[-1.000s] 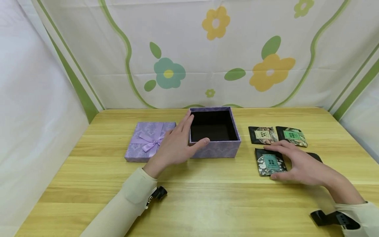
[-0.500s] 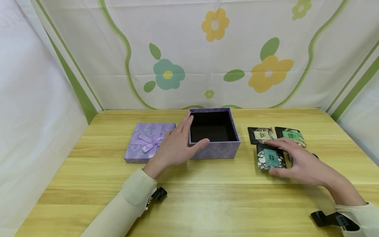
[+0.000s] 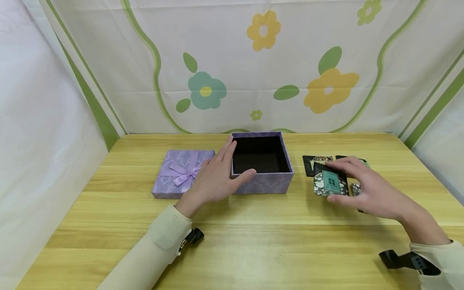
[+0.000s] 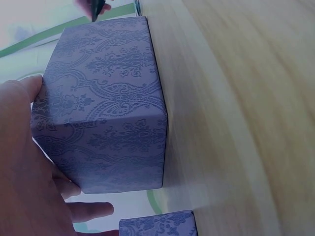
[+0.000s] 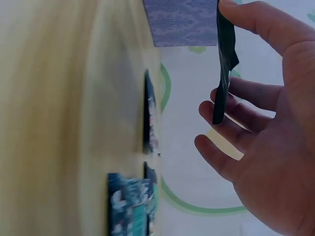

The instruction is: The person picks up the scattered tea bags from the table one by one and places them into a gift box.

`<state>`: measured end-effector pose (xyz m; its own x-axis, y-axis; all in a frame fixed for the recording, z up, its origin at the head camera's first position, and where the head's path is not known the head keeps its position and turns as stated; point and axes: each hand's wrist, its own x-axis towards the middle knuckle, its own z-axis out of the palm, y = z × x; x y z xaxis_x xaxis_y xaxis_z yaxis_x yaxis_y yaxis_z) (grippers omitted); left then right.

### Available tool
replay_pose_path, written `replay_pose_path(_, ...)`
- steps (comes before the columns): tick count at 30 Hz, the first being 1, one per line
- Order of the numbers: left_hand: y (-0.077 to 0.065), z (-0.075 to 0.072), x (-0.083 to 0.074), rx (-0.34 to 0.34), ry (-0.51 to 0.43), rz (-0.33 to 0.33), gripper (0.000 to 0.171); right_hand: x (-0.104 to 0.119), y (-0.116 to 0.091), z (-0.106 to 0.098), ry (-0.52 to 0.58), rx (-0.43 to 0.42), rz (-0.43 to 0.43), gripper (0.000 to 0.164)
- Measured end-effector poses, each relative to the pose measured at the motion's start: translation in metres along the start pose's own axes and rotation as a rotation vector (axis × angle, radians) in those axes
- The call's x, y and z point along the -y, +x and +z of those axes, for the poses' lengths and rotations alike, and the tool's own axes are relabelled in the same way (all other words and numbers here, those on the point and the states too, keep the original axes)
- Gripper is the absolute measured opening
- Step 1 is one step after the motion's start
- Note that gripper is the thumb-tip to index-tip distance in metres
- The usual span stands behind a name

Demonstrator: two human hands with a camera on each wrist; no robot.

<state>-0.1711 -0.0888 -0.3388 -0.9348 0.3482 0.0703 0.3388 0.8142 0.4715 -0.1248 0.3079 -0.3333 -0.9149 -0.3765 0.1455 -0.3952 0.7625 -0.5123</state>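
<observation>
Table (image 3: pixel 253 249): floral curtain (image 3: pixel 235 52) behind far edge
Left hand (image 3: pixel 216 174): fingers spread, touches purple box (image 3: pixel 264 183)
Right hand (image 3: pixel 373 191): pinches packet (image 3: pixel 331 181), right of box

From my end, the head view comes through bright and evenly lit, with a pale sheen on the table (image 3: pixel 268 253) towards the middle of its near edge. I see a soft shadow below the right grip (image 3: pixel 366 193), and the inside of the purple box (image 3: pixel 264 184) sinks to near black. My left wrist view is dimmer and bluish, the white cloth (image 4: pixel 29 19) beyond the table washed out, the wood grain smeared. In my right wrist view the table blurs, its nearest packet (image 5: pixel 129 209) soft, the held packet (image 5: pixel 225 59) a dark outline.
</observation>
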Motion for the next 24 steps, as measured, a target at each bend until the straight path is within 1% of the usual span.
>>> replay_pose_path(4, 0.0, -0.001, 0.0, 0.003, -0.002, 0.0, 0.106, 0.008, 0.008, -0.006, -0.01, -0.015, -0.013, 0.085)
replay_pose_path(14, 0.0, -0.001, 0.0, 0.001, 0.001, 0.005, 0.106, 0.024, 0.036, -0.02, -0.027, 0.01, -0.073, 0.083)
replay_pose_path(20, 0.0, -0.001, -0.001, 0.009, 0.003, 0.003, 0.106, 0.035, 0.054, -0.021, -0.009, 0.027, -0.076, 0.082)
replay_pose_path(24, 0.0, -0.001, 0.0, 0.009, 0.001, 0.004, 0.106, 0.04, 0.064, -0.019, 0.008, 0.025, -0.099, 0.079)
